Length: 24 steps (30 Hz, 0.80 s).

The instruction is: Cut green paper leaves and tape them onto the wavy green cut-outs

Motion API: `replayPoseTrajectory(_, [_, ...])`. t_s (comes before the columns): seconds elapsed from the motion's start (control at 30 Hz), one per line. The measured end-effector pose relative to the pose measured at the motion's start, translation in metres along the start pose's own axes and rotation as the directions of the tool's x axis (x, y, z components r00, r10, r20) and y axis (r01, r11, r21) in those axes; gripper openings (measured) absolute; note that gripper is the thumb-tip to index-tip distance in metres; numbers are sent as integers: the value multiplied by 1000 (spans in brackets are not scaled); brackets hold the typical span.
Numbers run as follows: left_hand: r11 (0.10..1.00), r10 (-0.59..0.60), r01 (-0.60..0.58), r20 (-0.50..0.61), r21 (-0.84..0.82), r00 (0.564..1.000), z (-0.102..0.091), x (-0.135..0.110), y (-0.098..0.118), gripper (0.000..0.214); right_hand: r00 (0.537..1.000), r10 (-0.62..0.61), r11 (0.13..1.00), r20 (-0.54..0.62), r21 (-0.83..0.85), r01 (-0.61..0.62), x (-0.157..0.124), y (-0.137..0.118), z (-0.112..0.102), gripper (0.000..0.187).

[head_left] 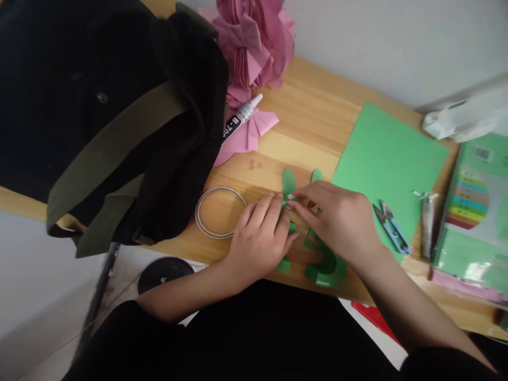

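Left hand (260, 238) lies flat, pinning small green paper leaf cutouts (288, 182) on the wooden table (309, 121); right hand (337, 222) pinches a small white strip (292, 197) onto them at mid-table. Several leaves look cut, the curved green paper piece (327, 267) sits near; the big green paper sheet (387, 159) and blue-handled snips (391, 227) on the right suggest more cutting left

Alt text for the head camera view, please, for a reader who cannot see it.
Two bare hands, left hand and right hand, press green paper leaf cutouts on a wooden table. Nearby lie a green paper sheet, small snips, a tape ring, a glue tube and pink folded paper.
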State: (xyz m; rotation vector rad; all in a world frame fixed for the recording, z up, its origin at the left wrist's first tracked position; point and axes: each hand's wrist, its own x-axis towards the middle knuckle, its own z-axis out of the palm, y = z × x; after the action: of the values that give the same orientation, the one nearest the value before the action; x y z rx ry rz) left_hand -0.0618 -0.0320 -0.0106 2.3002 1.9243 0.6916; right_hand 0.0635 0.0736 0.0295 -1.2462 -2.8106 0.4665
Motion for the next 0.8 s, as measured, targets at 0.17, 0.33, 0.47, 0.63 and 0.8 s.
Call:
replayPoseTrajectory(0.17, [1000, -3, 3, -5, 5, 1000, -1, 0, 0, 38, 1000, -6, 1000, -18, -14, 6, 1, -1, 0, 20])
replayPoseTrajectory(0.33, [1000, -5, 5, -10, 11, 1000, -1, 1, 0, 37, 1000, 11, 992, -2, 125, -11, 3, 5, -2, 15])
replayPoseTrajectory(0.47, [1000, -6, 6, -4, -1, 1000, 0, 0, 0, 37, 998, 63, 975, -14, 212, -59, 5, 7, 2, 10])
replayPoseTrajectory(0.63, [1000, -8, 8, -2, -21, 1000, 0, 0, 0, 38, 990, 142, 927, 20, 349, -140, 8, 10, 7, 5])
replayPoseTrajectory(0.8, [1000, -10, 10, 0, -4, 1000, 0, 0, 0, 37, 983, 165, 878, 86, 440, -186, 10, 15, 9, 6])
